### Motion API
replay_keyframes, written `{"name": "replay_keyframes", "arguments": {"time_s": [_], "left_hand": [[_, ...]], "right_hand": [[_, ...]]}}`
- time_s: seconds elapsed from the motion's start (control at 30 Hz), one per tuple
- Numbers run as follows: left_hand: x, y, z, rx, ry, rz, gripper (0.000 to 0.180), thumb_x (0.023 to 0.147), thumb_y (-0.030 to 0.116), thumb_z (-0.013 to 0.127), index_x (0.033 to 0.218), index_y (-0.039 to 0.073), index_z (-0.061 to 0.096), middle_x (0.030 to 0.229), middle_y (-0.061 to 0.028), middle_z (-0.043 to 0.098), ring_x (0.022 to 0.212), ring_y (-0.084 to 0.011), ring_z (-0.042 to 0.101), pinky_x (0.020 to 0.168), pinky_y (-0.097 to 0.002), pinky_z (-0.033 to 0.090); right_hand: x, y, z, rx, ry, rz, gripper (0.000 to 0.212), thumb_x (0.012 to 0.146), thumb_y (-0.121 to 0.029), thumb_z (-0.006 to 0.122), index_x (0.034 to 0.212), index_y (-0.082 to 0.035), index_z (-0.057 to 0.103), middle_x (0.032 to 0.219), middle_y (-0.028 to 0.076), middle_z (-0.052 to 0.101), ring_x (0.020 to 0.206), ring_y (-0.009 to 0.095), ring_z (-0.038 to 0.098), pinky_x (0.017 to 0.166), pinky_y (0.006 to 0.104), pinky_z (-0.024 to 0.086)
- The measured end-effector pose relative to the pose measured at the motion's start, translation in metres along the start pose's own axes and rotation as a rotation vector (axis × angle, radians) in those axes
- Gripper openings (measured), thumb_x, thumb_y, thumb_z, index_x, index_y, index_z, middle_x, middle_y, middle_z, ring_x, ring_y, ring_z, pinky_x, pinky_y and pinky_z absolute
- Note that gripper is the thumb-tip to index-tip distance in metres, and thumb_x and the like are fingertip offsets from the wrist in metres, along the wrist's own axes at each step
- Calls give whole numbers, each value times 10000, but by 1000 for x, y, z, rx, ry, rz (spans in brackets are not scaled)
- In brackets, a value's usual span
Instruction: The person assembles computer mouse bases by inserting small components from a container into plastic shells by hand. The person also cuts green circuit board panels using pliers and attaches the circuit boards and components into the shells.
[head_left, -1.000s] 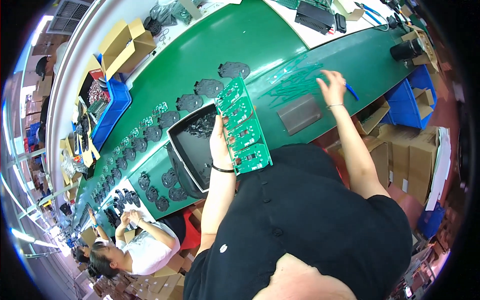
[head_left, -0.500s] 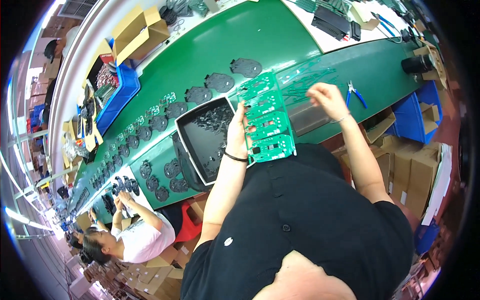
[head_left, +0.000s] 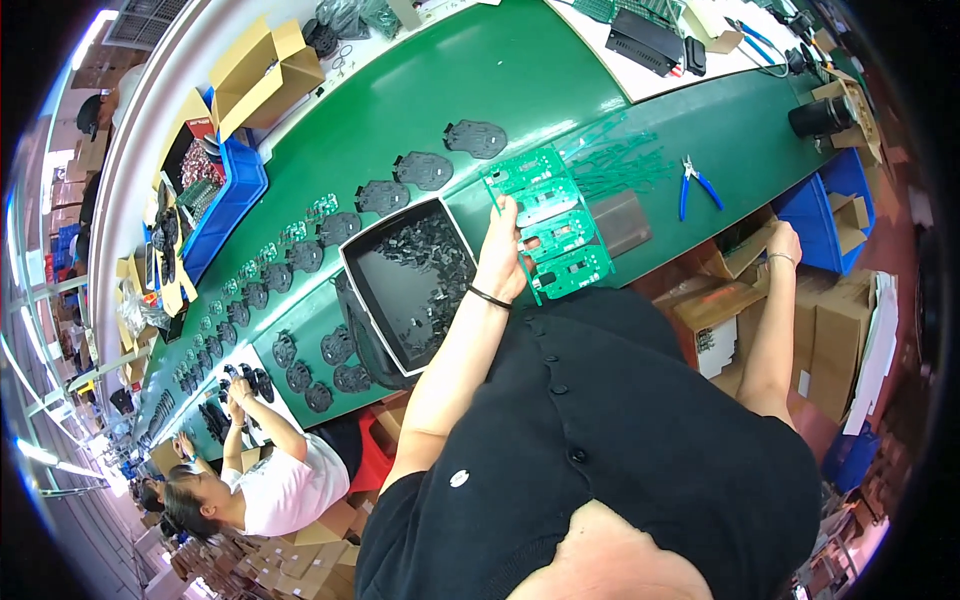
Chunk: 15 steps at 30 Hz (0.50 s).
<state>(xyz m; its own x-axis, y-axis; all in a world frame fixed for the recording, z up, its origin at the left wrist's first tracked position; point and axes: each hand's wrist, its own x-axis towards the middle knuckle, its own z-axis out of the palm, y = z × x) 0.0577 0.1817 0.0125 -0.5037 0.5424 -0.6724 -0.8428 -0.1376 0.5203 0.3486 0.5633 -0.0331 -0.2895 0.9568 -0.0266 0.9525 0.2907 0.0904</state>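
A glossy green worktop (head_left: 545,65) stretches beyond the left hand (head_left: 503,255) and runs off to its far left, pale streaks of light reflected on it. Farther out than the right hand (head_left: 783,243) is a white tabletop (head_left: 630,86); reddish-brown floor (head_left: 902,215) shows to that hand's right. A red seat (head_left: 368,465) stands left of the left hand, nearer the body; lit tube lamps (head_left: 38,453) glow farthest left.

Left hand (head_left: 503,252) gripping, right hand (head_left: 784,242) outstretched; hands well apart.

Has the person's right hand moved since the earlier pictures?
Yes. Judged against the blue bin, the right hand has moved rightward, past the blue-handled pliers, and now appears close to the bin.
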Motion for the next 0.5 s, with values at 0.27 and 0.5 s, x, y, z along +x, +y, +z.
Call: {"name": "replay_keyframes", "arguments": {"time_s": [0.27,0.5], "left_hand": [[4,-23,21,172,-70,139,604,902,378,419,1360,140,105,1299,-102,299,1127,-225,365,849,-395,384],[4,-19,24,113,-209,202,604,890,313,474,1342,146,109,1279,-112,319,1171,-212,341,910,-381,365]], "right_hand": [[-107,-168,-36,1019,-891,-469,599,736,-203,676,1228,23,420,1113,168,546,914,188,575,780,301,470],[-118,-204,-39,1274,-766,-499,289,728,-71,647,996,-8,557,871,21,606,762,105,550,695,248,436]]}}
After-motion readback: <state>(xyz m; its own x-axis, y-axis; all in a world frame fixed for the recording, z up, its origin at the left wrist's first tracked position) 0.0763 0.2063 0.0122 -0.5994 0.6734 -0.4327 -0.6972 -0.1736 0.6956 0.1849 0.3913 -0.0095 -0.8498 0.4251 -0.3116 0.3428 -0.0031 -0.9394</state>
